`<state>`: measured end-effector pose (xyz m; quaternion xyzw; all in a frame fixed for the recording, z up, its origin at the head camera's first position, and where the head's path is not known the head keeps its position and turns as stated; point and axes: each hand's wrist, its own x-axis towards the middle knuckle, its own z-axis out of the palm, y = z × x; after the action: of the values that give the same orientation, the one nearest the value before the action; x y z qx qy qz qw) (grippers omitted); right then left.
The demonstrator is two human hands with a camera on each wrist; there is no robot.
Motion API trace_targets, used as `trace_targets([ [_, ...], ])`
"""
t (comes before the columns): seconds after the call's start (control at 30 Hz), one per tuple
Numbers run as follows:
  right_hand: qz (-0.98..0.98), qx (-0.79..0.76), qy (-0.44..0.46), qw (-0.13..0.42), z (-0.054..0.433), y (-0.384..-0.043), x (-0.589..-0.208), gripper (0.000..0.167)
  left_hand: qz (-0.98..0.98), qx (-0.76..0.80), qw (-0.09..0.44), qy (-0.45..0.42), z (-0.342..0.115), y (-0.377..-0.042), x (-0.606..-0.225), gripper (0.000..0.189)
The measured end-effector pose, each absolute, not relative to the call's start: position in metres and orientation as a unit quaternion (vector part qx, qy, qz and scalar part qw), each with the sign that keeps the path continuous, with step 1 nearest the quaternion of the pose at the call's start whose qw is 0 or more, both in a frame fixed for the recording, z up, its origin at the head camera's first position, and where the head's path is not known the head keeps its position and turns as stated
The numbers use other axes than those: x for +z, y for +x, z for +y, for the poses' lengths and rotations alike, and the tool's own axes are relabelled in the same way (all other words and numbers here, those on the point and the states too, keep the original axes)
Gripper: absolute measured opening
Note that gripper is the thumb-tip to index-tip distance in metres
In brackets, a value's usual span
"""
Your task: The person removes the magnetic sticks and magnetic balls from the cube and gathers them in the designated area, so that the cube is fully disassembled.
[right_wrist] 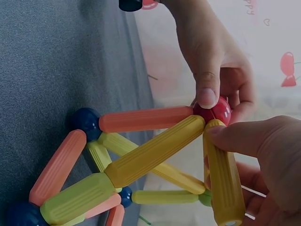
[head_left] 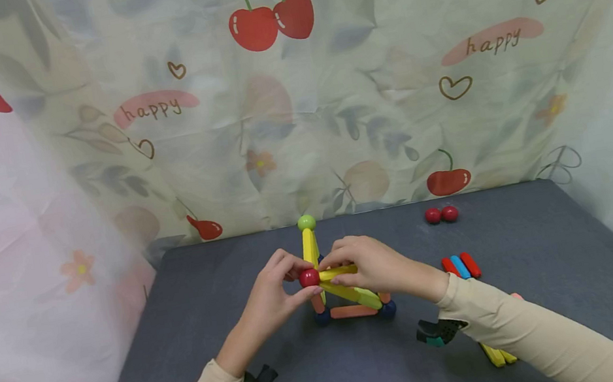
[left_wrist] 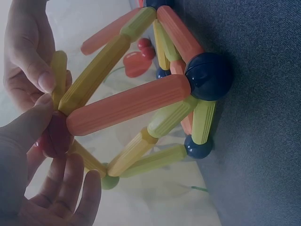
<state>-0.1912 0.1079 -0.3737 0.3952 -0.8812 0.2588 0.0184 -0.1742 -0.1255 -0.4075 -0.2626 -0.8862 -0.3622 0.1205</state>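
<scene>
Both engaged: your left hand [head_left: 269, 297] pinches the red ball [head_left: 309, 277], your right hand [head_left: 376, 265] a yellow rod [right_wrist: 226, 186] touching it | ball: raised corner of the rod-and-ball frame [head_left: 354, 311], above the table [head_left: 358, 375] | handling, judged: light, stiff, smooth; you should hold the rod mid-length, the ball across its sides.

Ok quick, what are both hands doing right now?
Left hand: closed, holding the red ball.
Right hand: closed, pinching a yellow stick.
</scene>
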Motion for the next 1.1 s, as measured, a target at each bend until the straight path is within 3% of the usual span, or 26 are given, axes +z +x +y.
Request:
trace_targets([
  [1.1,-0.873,0.254,0.416,0.024,0.1099,-0.1957,-0.3751,0.026,-0.879,-0.364,0.139,-0.276,-0.1251,-0.1738,-0.4105,0.036],
])
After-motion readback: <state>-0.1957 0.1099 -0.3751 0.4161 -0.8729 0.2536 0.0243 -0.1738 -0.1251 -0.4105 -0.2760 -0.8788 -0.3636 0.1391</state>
